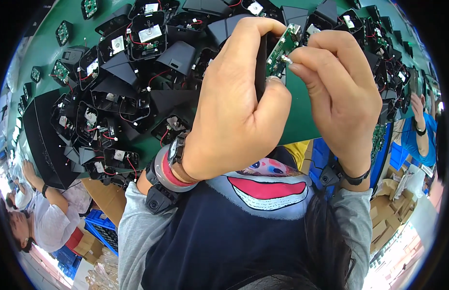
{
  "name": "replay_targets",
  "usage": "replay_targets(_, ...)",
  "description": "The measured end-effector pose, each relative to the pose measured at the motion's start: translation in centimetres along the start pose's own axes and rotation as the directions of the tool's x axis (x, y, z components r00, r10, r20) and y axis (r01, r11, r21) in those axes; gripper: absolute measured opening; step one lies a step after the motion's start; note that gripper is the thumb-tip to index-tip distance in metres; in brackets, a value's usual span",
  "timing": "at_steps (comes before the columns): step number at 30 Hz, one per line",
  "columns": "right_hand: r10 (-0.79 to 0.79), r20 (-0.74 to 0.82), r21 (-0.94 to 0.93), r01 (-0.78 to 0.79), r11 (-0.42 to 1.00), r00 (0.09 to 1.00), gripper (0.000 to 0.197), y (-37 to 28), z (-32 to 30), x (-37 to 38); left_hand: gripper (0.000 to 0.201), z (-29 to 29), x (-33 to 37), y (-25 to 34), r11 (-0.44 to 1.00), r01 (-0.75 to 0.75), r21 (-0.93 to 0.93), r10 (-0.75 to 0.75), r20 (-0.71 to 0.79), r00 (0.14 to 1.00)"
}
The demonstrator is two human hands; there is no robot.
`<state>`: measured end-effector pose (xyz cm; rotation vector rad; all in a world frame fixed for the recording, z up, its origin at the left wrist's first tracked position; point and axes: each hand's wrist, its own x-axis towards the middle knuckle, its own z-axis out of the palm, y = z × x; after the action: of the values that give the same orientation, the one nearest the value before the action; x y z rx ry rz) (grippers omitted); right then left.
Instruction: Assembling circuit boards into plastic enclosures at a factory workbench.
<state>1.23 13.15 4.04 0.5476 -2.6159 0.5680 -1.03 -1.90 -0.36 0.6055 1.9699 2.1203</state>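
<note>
My left hand (234, 106) is wrapped round a dark housing (261, 70) with a green circuit board (281, 48) at its right side. Its thumb presses near the board's lower end, and its fingertips are bent over the top. From the right, my right hand (342, 92) pinches a small white connector (286, 59) between thumb and forefinger, against the face of the board. Whether the connector is seated cannot be seen. The far side of the housing is hidden behind my left hand.
Black housings (149, 36) with boards and red wires crowd the green table (297, 116). Loose circuit boards (64, 33) lie at the far left. A black box (45, 135) stands at the left edge. Co-workers sit on both sides, near blue crates (102, 229) and cardboard boxes (386, 208).
</note>
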Motion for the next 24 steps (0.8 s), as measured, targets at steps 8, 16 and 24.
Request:
replay_targets(8,-0.140,0.155,0.111,0.124,0.986,0.978,0.017,1.4,-0.7,0.9,0.043,-0.1,0.0,-0.5,0.990,-0.052,0.134,0.045,0.051,0.998)
replay_targets(16,-0.092,0.221,0.051,0.082,0.995,0.971,0.015,1.1,-1.3,1.1,0.042,0.6,0.0,-0.5,0.936,-0.145,0.322,0.145,0.026,0.989)
replay_targets(24,-0.035,0.292,-0.133,0.077,0.988,0.956,0.012,-0.2,-1.5,1.3,0.038,1.3,-0.5,-0.4,0.839,-0.161,0.519,0.195,-0.012,0.981)
